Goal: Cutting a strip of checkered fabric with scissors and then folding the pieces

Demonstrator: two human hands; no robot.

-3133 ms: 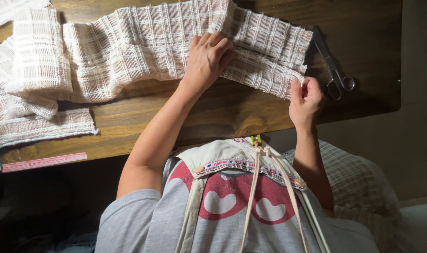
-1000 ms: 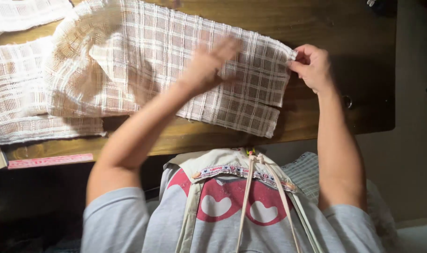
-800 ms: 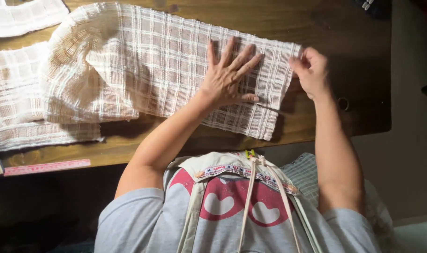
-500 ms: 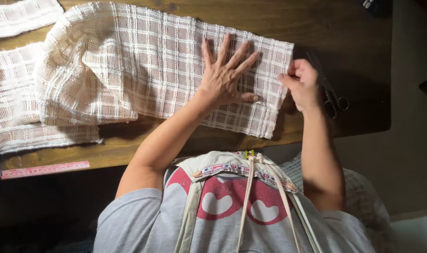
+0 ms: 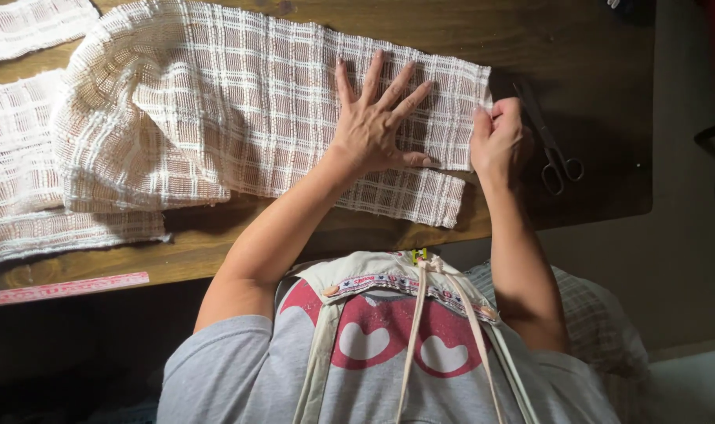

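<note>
- The left hand point(image 5: 377, 126) lies flat and open on the cloth point(image 5: 240, 118).
- The right hand point(image 5: 499, 141) pinches the cloth's right edge.
- Scissors point(image 5: 552, 149) lie just right, on the tabletop point(image 5: 601, 71).

light: warm, from upper left | shadows: hard, table edges dim | focus: sharp, no blur

We saw the white and brown checked woven cloth point(image 5: 248, 118) lying flat on the worktop point(image 5: 593, 78), bunched at its left end.
</note>
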